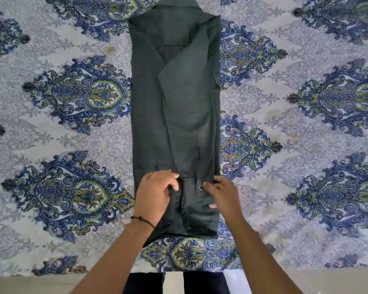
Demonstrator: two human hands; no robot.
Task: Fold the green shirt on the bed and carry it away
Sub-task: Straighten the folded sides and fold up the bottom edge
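Patterned bedsheet [72, 128] seen under a green shirt [174, 102], laid as a long strip ahead of both hands | hem pinched by left hand [155, 194] and right hand [221, 196] | soft, limp cloth judged best gripped at both hem corners.

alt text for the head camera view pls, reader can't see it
Seen from above, a person's left hand and right hand grip the near end of a dark green shirt, already folded into a long narrow strip. It lies lengthwise on a bedsheet with blue paisley print, collar at the far end.
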